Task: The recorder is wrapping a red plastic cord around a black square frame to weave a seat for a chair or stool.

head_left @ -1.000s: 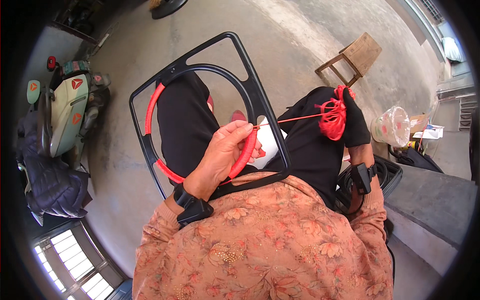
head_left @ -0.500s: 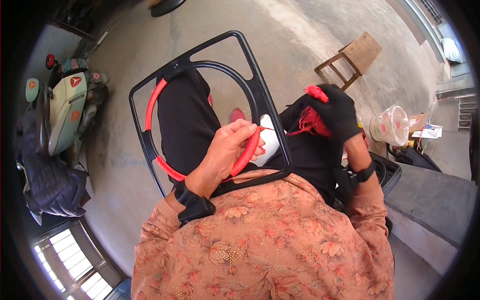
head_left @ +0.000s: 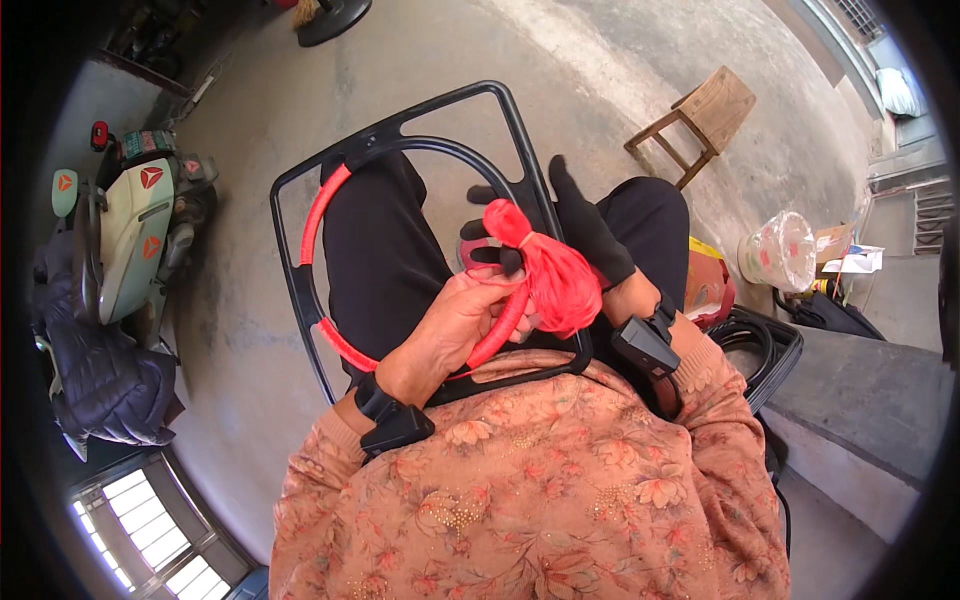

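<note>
A black frame (head_left: 520, 120) with a round inner ring lies tilted over my lap. Parts of the ring are wrapped in red cord (head_left: 322, 205). My left hand (head_left: 450, 315), bare, is closed around the wrapped part of the ring on its near right side, thumb and fingers pinching it. A tied bundle of red cord (head_left: 560, 285) hangs over the frame's right side, just beside my left fingertips. My right hand (head_left: 590, 235), in a black glove, is at the frame's right bar with fingers spread, some reaching behind the bar. The bundle hides part of it.
A wooden stool (head_left: 710, 110) stands on the concrete floor ahead to the right. A clear plastic-wrapped tub (head_left: 780, 250) and a grey ledge (head_left: 860, 390) are at my right, near a black crate (head_left: 775, 350). A scooter (head_left: 140, 230) with a dark padded cover stands left.
My right hand has moved left from over my right knee to the frame, its fingers spreading. The red bundle has come with it and now hangs by the ring. My left hand keeps its grip.
</note>
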A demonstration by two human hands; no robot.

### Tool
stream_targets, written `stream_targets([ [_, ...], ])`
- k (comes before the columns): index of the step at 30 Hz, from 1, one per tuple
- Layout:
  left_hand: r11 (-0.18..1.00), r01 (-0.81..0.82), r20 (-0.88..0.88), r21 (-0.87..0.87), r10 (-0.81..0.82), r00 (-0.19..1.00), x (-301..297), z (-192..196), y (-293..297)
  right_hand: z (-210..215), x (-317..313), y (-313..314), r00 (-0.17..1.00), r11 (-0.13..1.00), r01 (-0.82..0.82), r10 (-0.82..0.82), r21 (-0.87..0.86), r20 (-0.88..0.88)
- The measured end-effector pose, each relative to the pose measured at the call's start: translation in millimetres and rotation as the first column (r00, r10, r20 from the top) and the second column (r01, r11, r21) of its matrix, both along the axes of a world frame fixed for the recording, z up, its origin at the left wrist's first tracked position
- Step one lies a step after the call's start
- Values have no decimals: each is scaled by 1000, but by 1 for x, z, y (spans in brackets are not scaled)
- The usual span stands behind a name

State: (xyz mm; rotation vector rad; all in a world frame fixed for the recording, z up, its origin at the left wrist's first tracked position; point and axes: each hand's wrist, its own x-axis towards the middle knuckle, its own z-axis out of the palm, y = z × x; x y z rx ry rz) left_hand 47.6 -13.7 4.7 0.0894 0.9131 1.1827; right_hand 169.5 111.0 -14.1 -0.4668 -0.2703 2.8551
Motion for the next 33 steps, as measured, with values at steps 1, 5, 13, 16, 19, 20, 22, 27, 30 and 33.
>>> stream_targets([
  [1, 997, 72, -26, -24, -73, 997, -4, 0, 1, 0, 2, 1, 993, 998, -55, 57, 23, -106],
  [5, 995, 97, -119, -5, -97, 988, -6, -14, 0, 15, 16, -6, 978, 835, -60, -60, 547, 199],
  [13, 998, -5, -90, 66, 11, 996, -5, -26, 1, 8, 62, -28, 796, 439, -539, -13, 719, 605],
  [16, 999, 11, -128, 38, -6, 992, -5, -20, 2, 1, 63, -41, 743, 361, -565, -168, 742, 648],
  [19, 998, 2, -82, 61, 3, 997, -5, -20, 2, -9, 54, -38, 909, 828, -190, -55, 528, 413],
  [20, 998, -12, -99, 67, 19, 995, -3, -17, 2, -9, 51, -35, 986, 999, 38, -38, -1, 161],
  [22, 997, -27, -116, 74, 36, 993, -3, -14, 2, -6, 58, -30, 987, 997, 71, -70, 1, 142],
  [27, 993, 108, -184, 51, -97, 978, -10, -13, -1, -78, 124, 25, 703, 672, 426, -668, 606, 246],
  [30, 995, 40, -49, 96, -36, 998, -13, -22, 0, -24, 153, 30, 891, 887, 83, -270, 453, 365],
  [33, 996, 82, -140, 39, -76, 987, -9, -7, 9, -7, 140, 28, 816, 830, -13, -313, 557, 486],
])
